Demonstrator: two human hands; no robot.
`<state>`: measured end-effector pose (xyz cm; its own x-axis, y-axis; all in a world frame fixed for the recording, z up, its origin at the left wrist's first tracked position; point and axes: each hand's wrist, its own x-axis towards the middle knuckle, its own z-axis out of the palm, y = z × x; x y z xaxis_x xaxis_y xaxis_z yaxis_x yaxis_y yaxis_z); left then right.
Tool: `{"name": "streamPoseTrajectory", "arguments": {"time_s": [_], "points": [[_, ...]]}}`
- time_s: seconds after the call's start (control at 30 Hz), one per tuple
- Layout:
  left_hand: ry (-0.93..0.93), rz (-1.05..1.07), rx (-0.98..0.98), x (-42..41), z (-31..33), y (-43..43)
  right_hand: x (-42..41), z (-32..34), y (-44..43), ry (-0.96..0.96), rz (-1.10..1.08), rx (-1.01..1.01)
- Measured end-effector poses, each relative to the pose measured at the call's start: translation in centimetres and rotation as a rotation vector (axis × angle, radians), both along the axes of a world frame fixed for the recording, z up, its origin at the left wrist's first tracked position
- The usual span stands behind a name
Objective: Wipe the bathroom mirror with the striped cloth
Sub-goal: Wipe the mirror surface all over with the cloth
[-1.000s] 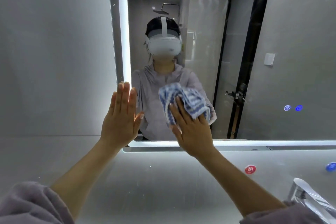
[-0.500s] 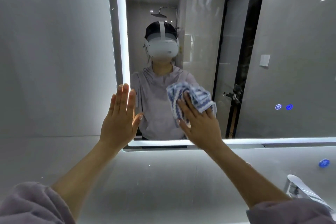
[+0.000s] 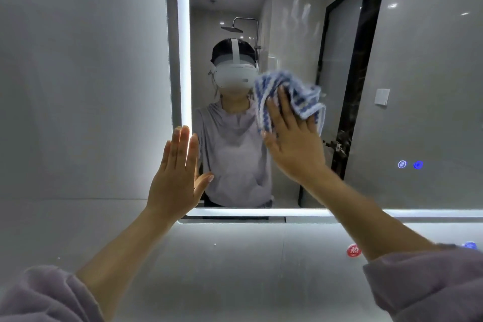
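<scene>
Against the mirror, striped cloth under right hand (flat).

Part of striped cloth hidden behind right hand; mirror cropped right.

A bathroom, seen facing its lit wall mirror.

A large mirror edged with glowing light strips hangs on glossy grey wall tiles, and two blue touch buttons glow near its lower right. The mirror reflects a square rain shower head on a chrome pipe, a black-framed glass door and a white wall switch. Below the mirror, a round red sticker bears a Chinese character.
</scene>
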<state>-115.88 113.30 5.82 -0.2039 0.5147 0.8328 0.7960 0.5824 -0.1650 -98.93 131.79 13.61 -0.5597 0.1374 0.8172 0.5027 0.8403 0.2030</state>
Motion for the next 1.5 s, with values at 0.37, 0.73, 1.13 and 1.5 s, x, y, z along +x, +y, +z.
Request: {"name": "streamPoseTrajectory", "arguments": {"time_s": [0.37,0.73,1.13,1.5], "points": [[-0.023,0.001,0.005,0.0,0.0,0.0,-0.7,-8.2,-1.4,-0.334,0.144,0.25],[0.03,0.031,0.008,0.0,0.0,-0.1,-5.1,9.9,-4.1,-0.13,0.075,0.318],[0.005,0.01,0.017,-0.2,-0.1,0.0,-5.8,4.2,-5.2,-0.226,0.121,0.361],[0.002,0.026,0.001,0.2,0.0,-0.2,-2.8,12.1,-2.7,-0.11,0.076,0.344]]}}
